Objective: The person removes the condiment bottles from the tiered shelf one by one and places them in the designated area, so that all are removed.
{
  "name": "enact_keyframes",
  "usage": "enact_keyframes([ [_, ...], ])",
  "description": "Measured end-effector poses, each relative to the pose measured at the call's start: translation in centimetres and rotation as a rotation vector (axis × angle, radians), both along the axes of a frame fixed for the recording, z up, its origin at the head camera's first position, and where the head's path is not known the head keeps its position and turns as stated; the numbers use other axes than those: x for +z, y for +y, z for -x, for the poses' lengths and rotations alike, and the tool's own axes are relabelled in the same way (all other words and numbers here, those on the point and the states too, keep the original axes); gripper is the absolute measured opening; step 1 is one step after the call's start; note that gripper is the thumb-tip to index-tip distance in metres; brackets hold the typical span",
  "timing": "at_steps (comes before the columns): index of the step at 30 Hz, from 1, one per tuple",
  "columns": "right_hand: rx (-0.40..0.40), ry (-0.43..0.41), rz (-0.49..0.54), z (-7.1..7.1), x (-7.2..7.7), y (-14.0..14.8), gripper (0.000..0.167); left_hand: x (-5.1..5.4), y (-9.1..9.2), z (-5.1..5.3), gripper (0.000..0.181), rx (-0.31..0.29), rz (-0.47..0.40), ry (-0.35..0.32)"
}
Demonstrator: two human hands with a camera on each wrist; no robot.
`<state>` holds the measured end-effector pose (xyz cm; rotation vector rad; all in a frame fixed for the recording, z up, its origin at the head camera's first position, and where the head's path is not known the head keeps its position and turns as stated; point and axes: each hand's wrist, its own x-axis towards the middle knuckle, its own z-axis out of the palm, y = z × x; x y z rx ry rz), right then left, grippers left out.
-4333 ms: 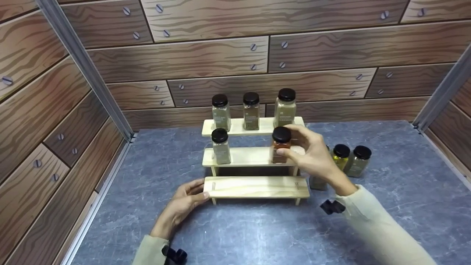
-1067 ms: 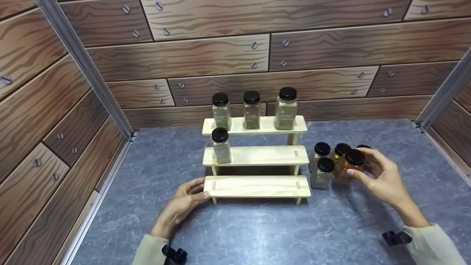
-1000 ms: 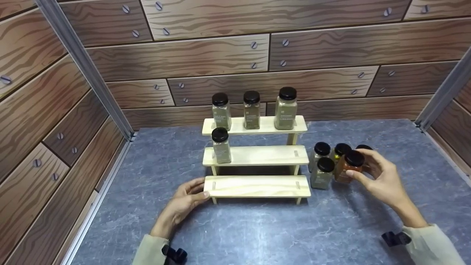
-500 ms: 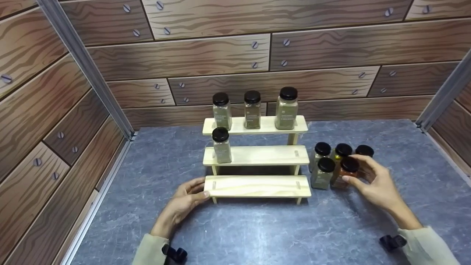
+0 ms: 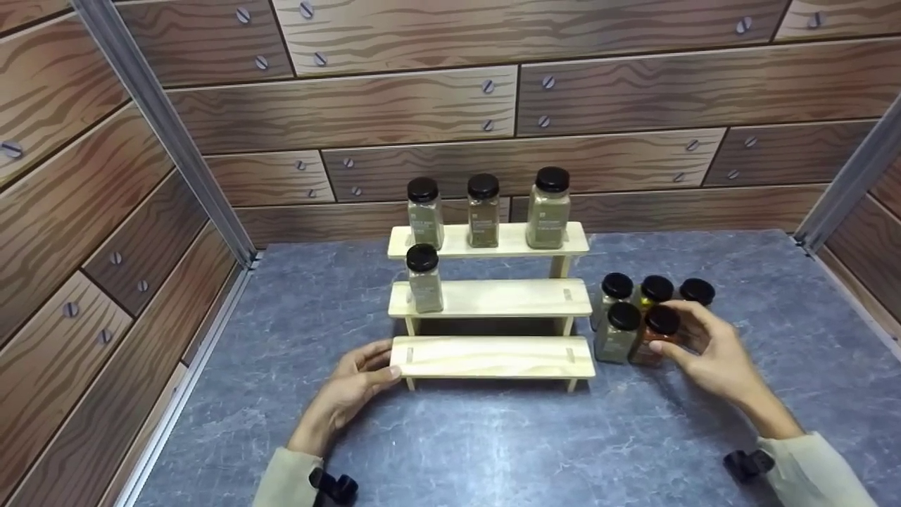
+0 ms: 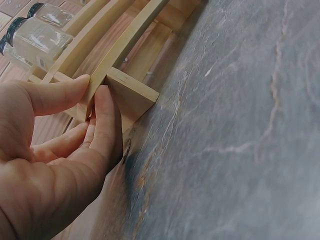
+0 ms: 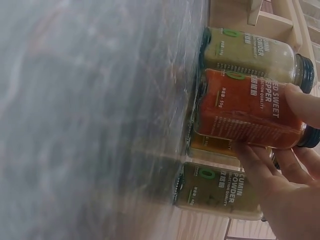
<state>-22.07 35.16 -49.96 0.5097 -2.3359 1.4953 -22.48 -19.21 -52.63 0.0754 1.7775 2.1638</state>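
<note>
My right hand (image 5: 711, 355) grips a black-capped jar of red sweet pepper (image 7: 247, 110) between thumb and fingers. It stands upright at the front of the jar group, right beside a cumin powder jar (image 5: 616, 338). Behind are a jar with yellow contents (image 5: 647, 299), another jar (image 5: 611, 296) and a cumin jar (image 7: 215, 192) partly hidden by the hand. My left hand (image 5: 352, 387) pinches the left end of the lowest step of a three-step wooden rack (image 5: 493, 358), thumb on top and fingers beneath, as the left wrist view shows.
Three spice jars stand on the rack's top step, the middle one a brown-filled jar (image 5: 483, 218). One pale jar (image 5: 424, 285) stands at the left of the middle step. Wood-patterned walls (image 5: 450, 105) enclose the grey marbled tabletop (image 5: 479, 443) at the back and sides.
From the middle step, the red pepper jar has travelled in my right hand to the jar group at the right, then down and slightly left beside the front cumin jar. My left hand stays put.
</note>
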Motion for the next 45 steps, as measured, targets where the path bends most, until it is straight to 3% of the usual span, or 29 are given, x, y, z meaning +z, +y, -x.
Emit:
enact_keyframes([
  [20, 0.032, -0.017, -0.046, 0.2, 0.4, -0.1, 0.062, 0.2, -0.2, -0.1, 0.070, 0.007, 0.004, 0.007],
  [28, -0.007, 0.076, -0.065, -0.1, 4.5, -1.6, 0.060, 0.1, -0.4, -0.1, 0.070, 0.006, 0.011, 0.012],
  [33, 0.014, 0.115, -0.058, -0.1, 6.8, -3.5, 0.060, 0.2, -0.4, -0.1, 0.070, 0.013, 0.010, 0.014],
  [45, 0.123, 0.152, -0.077, 1.1, 8.8, -8.4, 0.059, -0.1, 0.1, -0.1, 0.069, -0.004, 0.000, 0.022],
])
